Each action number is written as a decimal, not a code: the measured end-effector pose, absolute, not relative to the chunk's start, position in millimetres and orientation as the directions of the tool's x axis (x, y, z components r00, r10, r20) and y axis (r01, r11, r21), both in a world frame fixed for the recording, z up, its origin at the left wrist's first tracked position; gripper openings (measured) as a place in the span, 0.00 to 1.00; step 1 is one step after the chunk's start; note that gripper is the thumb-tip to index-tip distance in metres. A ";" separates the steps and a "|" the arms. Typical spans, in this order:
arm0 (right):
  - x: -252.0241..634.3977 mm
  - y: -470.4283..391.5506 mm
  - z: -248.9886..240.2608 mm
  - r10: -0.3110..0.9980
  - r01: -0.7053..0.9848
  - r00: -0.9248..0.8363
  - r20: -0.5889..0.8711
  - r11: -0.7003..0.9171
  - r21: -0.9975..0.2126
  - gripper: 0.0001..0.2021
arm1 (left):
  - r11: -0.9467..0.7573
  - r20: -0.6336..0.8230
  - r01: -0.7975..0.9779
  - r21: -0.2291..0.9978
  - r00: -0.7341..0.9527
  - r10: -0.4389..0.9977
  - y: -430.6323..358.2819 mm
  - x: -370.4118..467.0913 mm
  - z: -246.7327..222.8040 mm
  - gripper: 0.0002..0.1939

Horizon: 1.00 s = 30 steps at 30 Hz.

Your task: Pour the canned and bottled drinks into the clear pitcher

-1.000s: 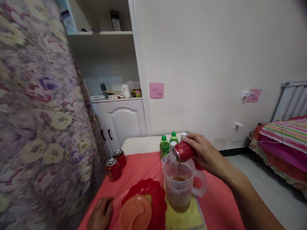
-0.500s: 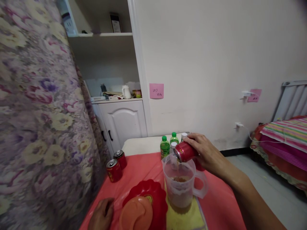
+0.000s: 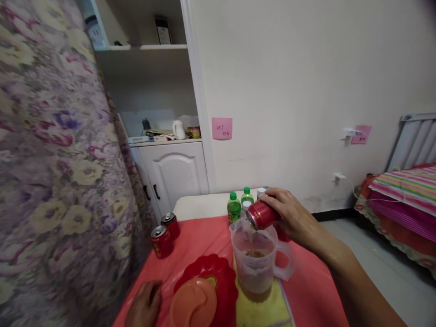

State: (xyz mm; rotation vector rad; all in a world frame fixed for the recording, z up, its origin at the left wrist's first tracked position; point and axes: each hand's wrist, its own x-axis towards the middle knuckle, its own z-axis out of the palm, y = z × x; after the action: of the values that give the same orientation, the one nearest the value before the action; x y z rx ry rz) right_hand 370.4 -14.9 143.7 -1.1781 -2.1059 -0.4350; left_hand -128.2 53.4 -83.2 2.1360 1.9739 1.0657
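My right hand (image 3: 288, 211) is wrapped round a red can (image 3: 261, 215), tipped left over a clear plastic jug (image 3: 255, 265). Brown liquid runs in a thin stream from the can into the jug, where more liquid shows. The jug stands upright on a yellow cloth (image 3: 264, 313), its handle to the right. My left hand (image 3: 144, 304) rests at the table's near left edge with its fingers curled in; whether it holds anything is hidden. To its right, an orange lid (image 3: 193, 303) lies on a red scalloped plate (image 3: 226, 290).
Two red cans (image 3: 162, 242) stand at the left of the red-covered table (image 3: 200, 236). Green-capped bottles (image 3: 234, 209) and white-capped ones (image 3: 245, 207) stand behind the jug. A floral curtain (image 3: 57, 159) hangs at left; a bed (image 3: 405, 200) is at right.
The can is still tipped over the jug in my right hand, and the stream of liquid shows more clearly. The view has shifted very slightly.
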 end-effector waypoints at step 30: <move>369.9 -12.8 143.1 0.619 0.851 -0.363 0.696 0.525 -0.022 0.25 | -0.198 0.458 0.861 0.468 -0.045 0.888 51.6 -126.3 -80.3 0.16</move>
State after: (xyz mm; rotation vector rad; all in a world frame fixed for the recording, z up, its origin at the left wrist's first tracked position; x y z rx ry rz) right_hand 369.9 -12.8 143.1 -1.1888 -2.1075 -0.4547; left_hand -126.3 51.6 -80.3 2.1438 1.9651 1.0838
